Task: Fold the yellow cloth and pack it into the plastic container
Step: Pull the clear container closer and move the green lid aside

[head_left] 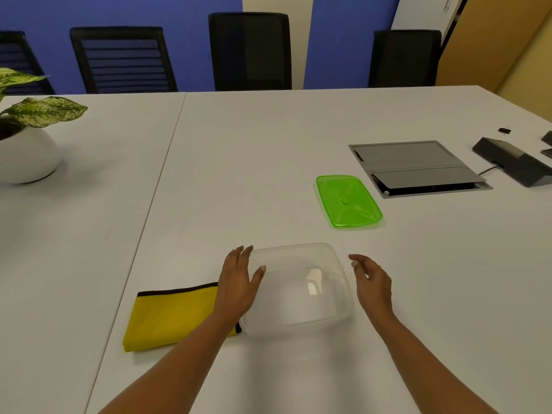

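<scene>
Yellow cloth (pixel 170 319) folded (beside container (pixel 298 321)); left hand (pixel 239 282) wide on rim; right hand (pixel 373 282) wide

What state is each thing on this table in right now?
Cloth: folded, flat on the table, outside the container.
Container: open, empty, upright.
Lid: off, lying apart on the table.
Left hand: open, resting on the container's left rim.
Right hand: open, just beside the container's right side.
Table hatch: flap partly open.

Even, bright overhead light; soft shadows beneath the round white plant pot (pixel 27 156); glare inside the clear plastic container (pixel 313 282); wide-angle bowing at edges.
</scene>
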